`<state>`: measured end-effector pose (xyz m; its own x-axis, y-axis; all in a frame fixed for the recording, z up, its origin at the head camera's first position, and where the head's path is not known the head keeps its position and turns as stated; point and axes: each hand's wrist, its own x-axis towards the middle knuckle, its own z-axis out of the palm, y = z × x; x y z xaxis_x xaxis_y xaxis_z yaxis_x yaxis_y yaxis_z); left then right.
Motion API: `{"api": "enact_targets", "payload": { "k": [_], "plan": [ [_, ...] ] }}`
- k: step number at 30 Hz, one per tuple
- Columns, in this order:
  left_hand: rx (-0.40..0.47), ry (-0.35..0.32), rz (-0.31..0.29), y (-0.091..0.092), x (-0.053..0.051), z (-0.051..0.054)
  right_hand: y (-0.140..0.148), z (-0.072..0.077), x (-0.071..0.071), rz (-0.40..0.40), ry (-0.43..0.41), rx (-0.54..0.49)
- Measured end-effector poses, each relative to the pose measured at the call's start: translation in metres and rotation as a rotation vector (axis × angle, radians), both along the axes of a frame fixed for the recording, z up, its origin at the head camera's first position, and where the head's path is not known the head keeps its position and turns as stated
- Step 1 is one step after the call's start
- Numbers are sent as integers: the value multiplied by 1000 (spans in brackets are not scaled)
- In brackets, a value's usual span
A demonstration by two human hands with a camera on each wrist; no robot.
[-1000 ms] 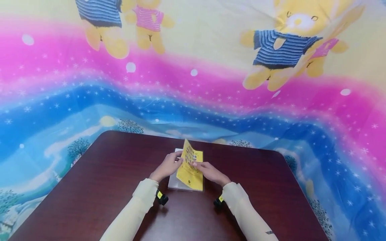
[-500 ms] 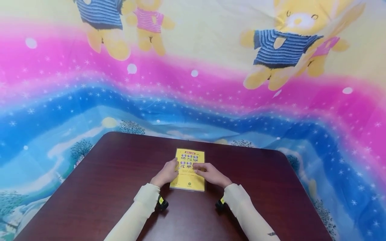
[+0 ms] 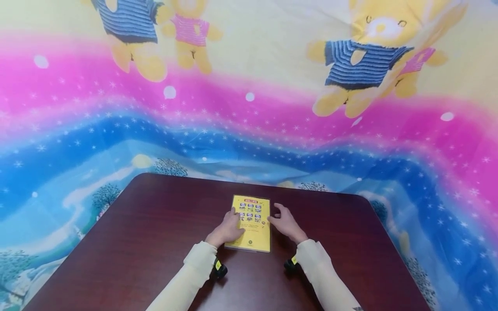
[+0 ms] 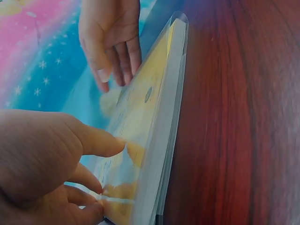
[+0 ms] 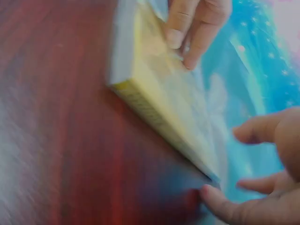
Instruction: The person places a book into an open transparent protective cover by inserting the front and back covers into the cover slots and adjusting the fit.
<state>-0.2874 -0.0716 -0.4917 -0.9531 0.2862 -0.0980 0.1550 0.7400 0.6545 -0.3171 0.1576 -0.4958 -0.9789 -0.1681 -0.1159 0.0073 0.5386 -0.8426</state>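
A yellow-covered book (image 3: 254, 237) in a clear plastic sleeve lies closed on the dark red table, printed cover up. My left hand (image 3: 227, 228) rests on its left part, thumb and fingers on the cover. The left wrist view shows the thumb (image 4: 105, 143) stretched over the cover, above the book's pale page edges (image 4: 161, 140). My right hand (image 3: 285, 222) is at the book's right edge, fingers loosely bent and apart. In the right wrist view its fingers are beside the printed spine (image 5: 154, 119); whether a fingertip touches it, I cannot tell.
The dark red wooden table (image 3: 155, 233) reaches out on all sides of the book. Behind it hangs a cloth (image 3: 249, 129) printed with bears and snowflakes. A black wrist camera (image 3: 220, 268) sits under the left wrist, another camera (image 3: 290, 264) under the right.
The raised yellow cover has come down flat over a white page, so the book is closed. The book has shifted slightly right and nearer. My right hand has moved off the cover to its right edge.
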Motion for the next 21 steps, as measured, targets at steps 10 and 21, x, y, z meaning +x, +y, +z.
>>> {"api": "enact_targets", "payload": {
  "k": [10, 21],
  "plan": [
    [12, 62, 4, 18, 13, 3, 8, 5, -11, -81, -191, -220],
    [-51, 97, -51, 14, 14, 4, 8, -1, -15, -103, -144, -270]
  ]
}}
